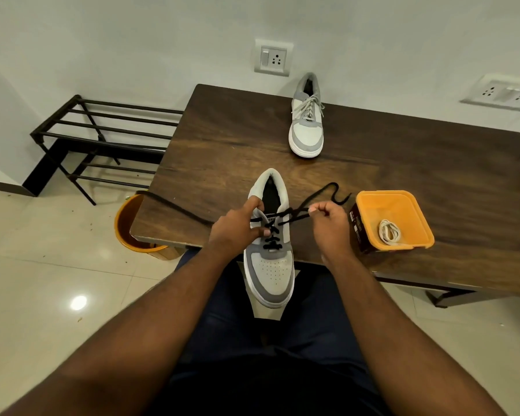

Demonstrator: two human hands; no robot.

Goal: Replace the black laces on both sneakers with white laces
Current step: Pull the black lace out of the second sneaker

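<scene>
Pinching a flat black woven lace, the right hand pulls sideways; the left hand grips the grey-and-white perforated leather sneaker overhanging the dark wood-grain table.

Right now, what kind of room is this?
Probably a home room, maybe an entryway: a black metal shoe rack on tiled floor, wall sockets, and a wooden table.

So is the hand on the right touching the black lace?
Touching. The head view shows the right hand pinching the black lace between its fingertips beside the near sneaker.
</scene>
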